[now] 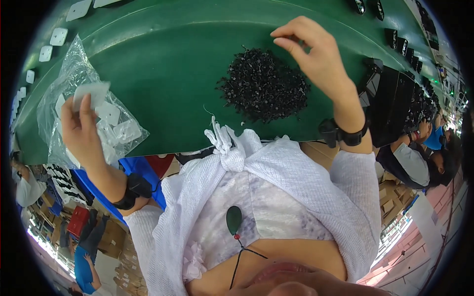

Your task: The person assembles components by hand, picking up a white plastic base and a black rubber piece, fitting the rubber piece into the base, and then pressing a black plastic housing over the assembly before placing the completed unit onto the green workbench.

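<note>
On the green conveyor belt (168, 74), the heap of small black screws (264, 86) is the landmark. Just above it, the right hand (316, 54) pinches thumb to forefinger; whether a screw sits between them cannot be told. Far left of it, beside the clear plastic bag (74, 64), the left hand (81, 133) pinches a flat white plastic plate (91, 93); keeping it level should help.

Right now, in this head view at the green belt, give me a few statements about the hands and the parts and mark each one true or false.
1. The left hand holds a white square piece over a clear plastic bag. True.
2. The heap of small black parts lies inside that bag. False: it lies loose on the green belt, right of the bag.
3. The right hand is raised above the heap, thumb and forefinger pinched together. True; whether the grip has a part in it cannot be told.
4. Both wrists are bare. False: each wears a black wristband.
5. The bag holds red pieces. False: the pieces in it are white.
</note>
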{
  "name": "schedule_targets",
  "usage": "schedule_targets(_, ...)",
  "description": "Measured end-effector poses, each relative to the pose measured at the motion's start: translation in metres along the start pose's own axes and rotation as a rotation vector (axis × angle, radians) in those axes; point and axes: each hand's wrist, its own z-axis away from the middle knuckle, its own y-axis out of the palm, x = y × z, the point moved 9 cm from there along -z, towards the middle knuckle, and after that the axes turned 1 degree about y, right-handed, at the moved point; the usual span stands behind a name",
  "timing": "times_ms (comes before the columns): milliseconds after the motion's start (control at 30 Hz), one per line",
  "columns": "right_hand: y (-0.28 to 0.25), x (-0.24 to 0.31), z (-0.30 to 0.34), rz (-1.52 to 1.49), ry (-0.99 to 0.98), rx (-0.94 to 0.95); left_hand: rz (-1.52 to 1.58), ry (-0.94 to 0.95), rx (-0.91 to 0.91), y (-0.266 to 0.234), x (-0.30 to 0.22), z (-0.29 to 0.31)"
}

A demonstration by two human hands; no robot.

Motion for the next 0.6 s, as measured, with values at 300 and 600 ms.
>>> schedule_targets(300, 0.019, -0.007, 0.019, 0.136, -0.016, -0.101, 1.017, -0.116, 0.451, 0.153, -0.102, 0.035)
schedule_targets(600, 0.03, -0.011, 0.02, 0.038, -0.129, -0.056, 1.046, -0.101, 0.6, 0.18, -0.121, 0.049)
